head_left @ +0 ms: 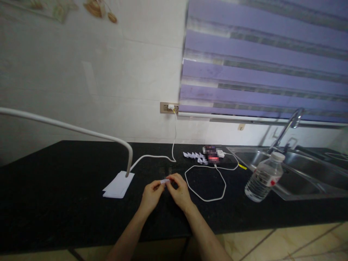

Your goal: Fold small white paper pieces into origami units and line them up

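Between my two hands is a small folded piece of white paper [164,181], pinched by the fingertips of both. My left hand [151,197] grips its left end, and my right hand [179,192] grips its right end; fingers cover part of it. Both hands are just over the black countertop [81,217] near its front. Left of them lies a loose stack of white paper sheets [119,185]. Farther back, to the right, several small folded paper pieces [193,155] sit in a row beside a phone-like device [213,156], which is blurred out.
A white cable [205,200] loops right of my hands and runs to a wall socket [165,107]. A clear water bottle [261,183] stands by the steel sink [299,177] with its faucet [288,127]. A white cord [67,125] crosses the view at left.
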Motion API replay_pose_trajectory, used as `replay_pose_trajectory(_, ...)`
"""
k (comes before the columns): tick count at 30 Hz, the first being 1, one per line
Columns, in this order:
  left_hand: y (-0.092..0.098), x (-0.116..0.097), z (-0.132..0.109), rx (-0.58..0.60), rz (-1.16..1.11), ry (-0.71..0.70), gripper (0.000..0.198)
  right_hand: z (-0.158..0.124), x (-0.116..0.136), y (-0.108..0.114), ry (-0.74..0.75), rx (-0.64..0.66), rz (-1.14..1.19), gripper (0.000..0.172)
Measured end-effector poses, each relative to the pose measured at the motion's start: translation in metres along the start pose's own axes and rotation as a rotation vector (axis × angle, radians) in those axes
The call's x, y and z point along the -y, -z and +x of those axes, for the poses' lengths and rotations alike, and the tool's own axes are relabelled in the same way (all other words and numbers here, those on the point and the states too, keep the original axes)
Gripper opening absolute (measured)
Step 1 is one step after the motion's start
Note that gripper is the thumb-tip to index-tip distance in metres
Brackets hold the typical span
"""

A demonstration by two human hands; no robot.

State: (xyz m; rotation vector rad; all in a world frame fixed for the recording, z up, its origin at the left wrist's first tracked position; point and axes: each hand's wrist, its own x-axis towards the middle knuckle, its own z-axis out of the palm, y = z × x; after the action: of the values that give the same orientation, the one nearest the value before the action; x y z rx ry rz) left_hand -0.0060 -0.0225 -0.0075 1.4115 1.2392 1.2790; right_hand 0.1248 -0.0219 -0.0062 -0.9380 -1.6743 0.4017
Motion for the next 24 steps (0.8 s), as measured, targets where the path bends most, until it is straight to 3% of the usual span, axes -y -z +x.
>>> replay_pose_trajectory(5, 0.0024, 0.001, 0.0008, -0.082, 0.048, -0.004, 0.021, -0.0018, 0.0031, 0.0004, 0.113, 0.012, -0.144, 0.013)
replay_pose_trajectory(11, 0.0038, -0.0021, 0.0002, -0.089, 0.006, 0.032, 0.025, -0.0045, 0.0005, -0.0021, 0.218, 0.038, -0.278, 0.017)
replay_pose_trajectory(24, -0.0001, 0.0061, 0.0027, 0.001, -0.321, 0.107, 0.025, -0.0035, -0.0012, -0.0018, 0.188, 0.005, -0.262, 0.017)
